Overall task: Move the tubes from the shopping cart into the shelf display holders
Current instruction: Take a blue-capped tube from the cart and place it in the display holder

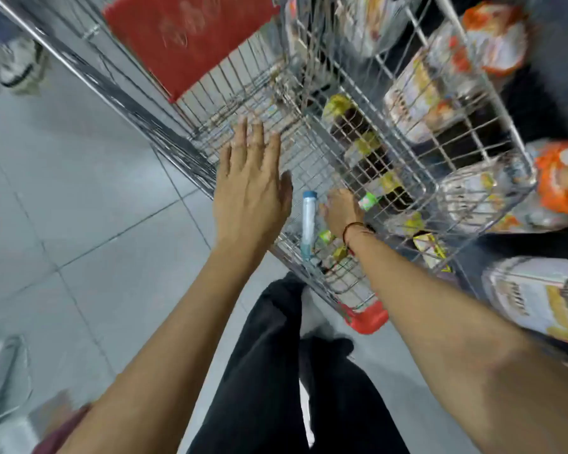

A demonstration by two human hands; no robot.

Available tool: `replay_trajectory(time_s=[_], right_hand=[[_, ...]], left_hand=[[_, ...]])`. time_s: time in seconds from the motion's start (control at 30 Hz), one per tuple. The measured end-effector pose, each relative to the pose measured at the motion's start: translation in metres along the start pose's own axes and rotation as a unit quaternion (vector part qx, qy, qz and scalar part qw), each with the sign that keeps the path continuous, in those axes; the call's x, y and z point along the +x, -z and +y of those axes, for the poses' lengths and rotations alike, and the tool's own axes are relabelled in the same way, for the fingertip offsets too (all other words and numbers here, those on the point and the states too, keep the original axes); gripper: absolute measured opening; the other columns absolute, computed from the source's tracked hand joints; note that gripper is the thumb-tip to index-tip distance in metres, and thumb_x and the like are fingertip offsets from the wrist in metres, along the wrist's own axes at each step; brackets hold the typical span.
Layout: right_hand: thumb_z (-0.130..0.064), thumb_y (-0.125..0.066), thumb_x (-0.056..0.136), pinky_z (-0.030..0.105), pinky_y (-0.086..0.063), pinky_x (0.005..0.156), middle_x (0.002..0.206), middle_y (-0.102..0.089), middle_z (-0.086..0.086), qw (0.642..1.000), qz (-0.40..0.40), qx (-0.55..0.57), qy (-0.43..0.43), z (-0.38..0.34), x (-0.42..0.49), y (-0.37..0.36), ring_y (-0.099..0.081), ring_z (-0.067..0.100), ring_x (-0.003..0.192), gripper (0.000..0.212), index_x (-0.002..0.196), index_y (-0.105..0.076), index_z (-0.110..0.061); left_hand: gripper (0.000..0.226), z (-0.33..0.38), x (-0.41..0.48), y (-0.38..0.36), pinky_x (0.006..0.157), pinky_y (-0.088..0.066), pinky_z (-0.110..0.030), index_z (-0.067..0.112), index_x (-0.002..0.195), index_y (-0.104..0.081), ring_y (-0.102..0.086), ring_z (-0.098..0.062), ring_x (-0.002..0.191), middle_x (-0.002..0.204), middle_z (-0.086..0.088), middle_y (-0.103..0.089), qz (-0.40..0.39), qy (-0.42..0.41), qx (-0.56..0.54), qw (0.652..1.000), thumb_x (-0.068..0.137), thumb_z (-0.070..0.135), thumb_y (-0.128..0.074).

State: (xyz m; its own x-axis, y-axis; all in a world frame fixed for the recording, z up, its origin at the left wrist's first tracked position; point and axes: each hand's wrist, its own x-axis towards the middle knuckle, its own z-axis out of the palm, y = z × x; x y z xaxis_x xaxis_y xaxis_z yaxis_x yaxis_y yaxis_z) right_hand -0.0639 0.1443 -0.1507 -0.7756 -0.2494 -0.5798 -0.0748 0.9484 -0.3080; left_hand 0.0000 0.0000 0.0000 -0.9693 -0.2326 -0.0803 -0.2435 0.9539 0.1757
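A wire shopping cart [308,165] stands in front of me. A pale blue tube [308,224] with a blue cap lies along the cart's near end. My right hand [340,211] reaches down into the cart just right of that tube, fingers curled among small green and yellow packs [335,247]; whether it grips anything is hidden. My left hand [251,188] hovers flat over the cart's left rim with fingers spread and nothing in it. The shelf display holders are not clearly seen; the frame is blurred.
Shelves on the right hold white and orange bagged goods [561,178] and boxes [534,296]. The cart has a red child seat flap [184,37] and a red corner bumper [367,317]. Grey floor tiles lie to the left, with another person's shoe [22,65] at the top left.
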Motion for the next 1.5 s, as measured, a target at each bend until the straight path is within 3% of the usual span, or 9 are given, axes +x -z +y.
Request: replay_trajectory(time_s=[0.13, 0.2, 0.3, 0.6, 0.9, 1.07, 1.17, 1.33, 1.5], right_hand=[[-0.024, -0.059, 0.090, 0.039, -0.048, 0.088, 0.121, -0.056, 0.024, 0.998, -0.008, 0.053, -0.030, -0.014, 0.033, -0.011, -0.056, 0.036, 0.110, 0.039, 0.117, -0.053, 0.002], [-0.026, -0.061, 0.088, 0.041, -0.049, 0.088, 0.122, -0.054, 0.022, 0.997, -0.034, 0.050, -0.042, -0.021, 0.042, -0.021, -0.056, 0.037, 0.110, 0.044, 0.121, -0.049, 0.000], [-0.022, -0.061, 0.089, 0.040, -0.051, 0.088, 0.128, -0.048, 0.023, 0.998, -0.040, 0.014, -0.047, -0.023, 0.047, -0.031, -0.057, 0.037, 0.110, 0.048, 0.129, -0.042, -0.002], [-0.019, -0.060, 0.090, 0.033, -0.048, 0.073, 0.117, -0.059, 0.022, 0.999, -0.002, 0.038, -0.036, -0.015, 0.033, -0.009, -0.061, 0.034, 0.096, 0.034, 0.117, -0.054, 0.001], [-0.012, -0.067, 0.085, 0.037, -0.050, 0.095, 0.123, -0.058, 0.022, 0.993, 0.022, 0.116, -0.003, -0.007, -0.040, 0.051, -0.058, 0.034, 0.111, 0.038, 0.121, -0.058, -0.001], [-0.016, -0.068, 0.086, 0.035, -0.051, 0.091, 0.117, -0.061, 0.019, 0.986, 0.081, 0.146, 0.018, 0.002, -0.097, 0.105, -0.060, 0.031, 0.106, 0.035, 0.117, -0.060, -0.003], [-0.020, -0.068, 0.086, 0.036, -0.051, 0.091, 0.111, -0.062, 0.017, 0.978, 0.130, 0.158, 0.038, 0.016, -0.137, 0.147, -0.060, 0.030, 0.102, 0.031, 0.111, -0.061, -0.003], [-0.021, -0.068, 0.084, 0.017, -0.033, 0.077, 0.114, -0.060, 0.014, 0.954, 0.256, 0.152, 0.039, 0.051, -0.209, 0.219, -0.055, 0.027, 0.105, 0.033, 0.114, -0.059, -0.010], [-0.023, -0.070, 0.082, 0.028, -0.039, 0.086, 0.110, -0.062, 0.012, 0.913, 0.381, 0.143, 0.012, 0.088, -0.292, 0.279, -0.056, 0.027, 0.103, 0.034, 0.112, -0.060, -0.010]], left_hand=[[0.043, 0.002, 0.002, -0.004, 0.103, -0.036, -0.047, 0.009, 0.129, -0.045, -0.031, -0.032, 0.136, 0.141, -0.016, -0.046, -0.010, 0.008, 0.005, 1.000, 0.094, 0.034, -0.043], [0.033, 0.004, 0.001, -0.004, 0.075, -0.048, -0.038, 0.010, 0.113, -0.058, -0.055, -0.029, 0.114, 0.116, -0.011, -0.066, -0.001, 0.012, 0.015, 1.000, 0.092, 0.033, -0.047], [0.023, 0.004, 0.000, -0.002, 0.052, -0.030, -0.029, 0.011, 0.093, -0.065, -0.063, -0.028, 0.080, 0.081, -0.006, -0.070, 0.032, 0.012, 0.011, 0.999, 0.089, 0.030, -0.054], [0.019, 0.000, 0.002, -0.005, 0.052, -0.032, -0.029, 0.014, 0.093, -0.064, -0.062, -0.028, 0.084, 0.084, -0.004, -0.070, 0.054, 0.014, -0.020, 0.998, 0.087, 0.028, -0.054], [0.019, 0.001, 0.005, 0.002, 0.050, -0.033, -0.028, 0.012, 0.095, -0.067, -0.064, -0.034, 0.067, 0.082, -0.013, -0.070, 0.045, 0.008, -0.030, 0.999, 0.085, 0.024, -0.057], [0.019, 0.004, 0.001, 0.010, 0.053, -0.043, -0.034, 0.011, 0.094, -0.066, -0.063, -0.037, 0.076, 0.091, -0.016, -0.070, 0.029, -0.013, -0.066, 0.997, 0.087, 0.023, -0.054], [0.023, 0.017, -0.002, 0.011, 0.064, -0.051, -0.043, 0.006, 0.104, -0.063, -0.061, -0.037, 0.091, 0.101, -0.020, -0.068, 0.019, -0.055, -0.091, 0.994, 0.089, 0.020, -0.053], [0.032, 0.092, 0.010, 0.023, 0.080, -0.051, -0.047, 0.003, 0.121, -0.053, -0.054, -0.036, 0.108, 0.123, -0.020, -0.059, 0.020, -0.175, -0.125, 0.976, 0.092, 0.018, -0.051], [0.035, 0.204, 0.021, 0.058, 0.088, -0.048, -0.051, -0.002, 0.120, -0.052, -0.054, -0.042, 0.110, 0.126, -0.026, -0.054, 0.066, -0.353, -0.175, 0.917, 0.088, 0.011, -0.054]])
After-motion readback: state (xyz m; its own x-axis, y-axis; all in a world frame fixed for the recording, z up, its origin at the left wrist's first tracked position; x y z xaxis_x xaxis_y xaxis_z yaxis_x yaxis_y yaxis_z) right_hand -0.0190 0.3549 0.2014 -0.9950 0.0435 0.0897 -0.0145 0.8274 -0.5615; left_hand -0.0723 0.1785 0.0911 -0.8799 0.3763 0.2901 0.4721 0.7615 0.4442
